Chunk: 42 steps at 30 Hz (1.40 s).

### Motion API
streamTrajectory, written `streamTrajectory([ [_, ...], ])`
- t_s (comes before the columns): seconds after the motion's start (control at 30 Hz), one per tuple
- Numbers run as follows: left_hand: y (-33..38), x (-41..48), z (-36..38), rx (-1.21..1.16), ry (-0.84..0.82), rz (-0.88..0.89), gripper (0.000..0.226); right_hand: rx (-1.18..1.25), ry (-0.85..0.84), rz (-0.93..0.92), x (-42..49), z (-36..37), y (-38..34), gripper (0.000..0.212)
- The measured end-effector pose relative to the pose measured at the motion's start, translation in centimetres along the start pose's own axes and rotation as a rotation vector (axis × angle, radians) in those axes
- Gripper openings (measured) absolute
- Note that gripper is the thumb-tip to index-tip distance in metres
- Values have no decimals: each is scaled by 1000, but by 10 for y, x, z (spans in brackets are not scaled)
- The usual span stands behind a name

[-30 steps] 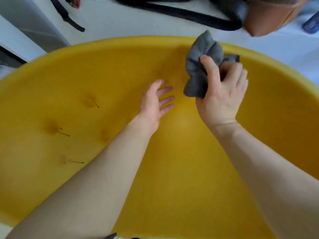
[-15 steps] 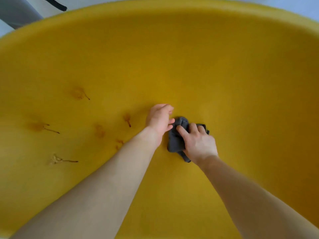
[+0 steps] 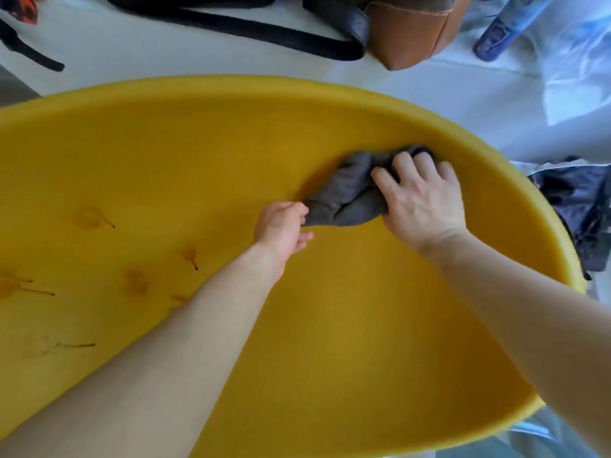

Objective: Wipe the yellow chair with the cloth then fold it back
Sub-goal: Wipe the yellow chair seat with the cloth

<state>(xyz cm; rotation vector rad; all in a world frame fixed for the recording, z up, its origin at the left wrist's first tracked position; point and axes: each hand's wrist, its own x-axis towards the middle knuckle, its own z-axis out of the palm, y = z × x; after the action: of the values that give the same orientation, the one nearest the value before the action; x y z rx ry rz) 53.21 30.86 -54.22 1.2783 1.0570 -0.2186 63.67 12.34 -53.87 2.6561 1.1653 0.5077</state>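
The yellow chair (image 3: 330, 325) fills most of the view as a wide curved shell with brown stains on its left part. A crumpled grey cloth (image 3: 347, 193) lies against the chair's upper right inner wall, just below the rim. My right hand (image 3: 423, 200) lies on the cloth's right end with fingers curled into it, pressing it to the chair. My left hand (image 3: 281, 226) pinches the cloth's left corner between thumb and fingers.
Beyond the chair's rim a white floor holds a brown leather bag (image 3: 406, 31) with black straps (image 3: 264, 31) and a blue bottle (image 3: 506, 28). Dark blue fabric (image 3: 582, 206) lies off the chair's right edge. Several brown stains (image 3: 135, 279) mark the seat at left.
Both hands and the cloth have moved from the seat's middle up to the right inner wall near the rim. The cloth is stretched out more between the two hands.
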Motion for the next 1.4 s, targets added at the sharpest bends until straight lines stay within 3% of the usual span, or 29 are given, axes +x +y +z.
streamTrajectory([
  [0.13, -37, 11, 18, 161, -79, -32, 4, 191, -466, 38, -94, 49, -62, 51],
  [0.23, -62, 14, 20, 207, -91, -122, 9, 259, -638, -75, -127, 57, -91, 57],
  [0.3, -67, 13, 19, 214, -94, -146, 4, 191, -535, -81, -105, 49, -81, 42],
  [0.4, -52, 20, 16, 169, -29, -96, 7, 50, -145, 16, -32, 25, -38, 20],
  [0.43, -43, 22, 14, 140, -13, -62, 3, 23, -36, 18, -6, 12, -25, 19],
  [0.53, -14, 28, 11, 34, -44, 47, 25, -74, 207, 96, 34, -12, -8, 20],
  [0.6, -3, 27, 11, 9, -131, 82, 31, -95, 232, 223, 21, -7, -8, 23],
  [0.67, -7, 25, 16, 46, -215, 77, 33, -77, 105, 357, -20, 12, -16, 29],
  [0.77, -34, 32, 21, 163, -268, 33, 32, 88, -251, 531, -99, 38, -58, 43],
  [0.9, -91, 43, 9, 509, -324, 27, 26, 449, -704, 583, -148, 43, -151, 52],
  [1.07, -125, 42, -34, 1141, -235, 215, 49, 757, -854, 497, -114, 48, -203, 49],
  [1.17, -112, 46, -76, 1274, -90, 261, 46, 911, -787, 461, -70, 48, -215, 42],
  [1.23, -89, 46, -110, 1134, 101, 353, 37, 961, -599, 438, -36, 37, -222, 45],
  [1.33, -42, 44, -153, 950, 487, 684, 30, 946, -187, 443, 20, 16, -229, 49],
  [1.4, -23, 46, -172, 1014, 646, 852, 31, 840, -113, 387, 57, 5, -238, 49],
])
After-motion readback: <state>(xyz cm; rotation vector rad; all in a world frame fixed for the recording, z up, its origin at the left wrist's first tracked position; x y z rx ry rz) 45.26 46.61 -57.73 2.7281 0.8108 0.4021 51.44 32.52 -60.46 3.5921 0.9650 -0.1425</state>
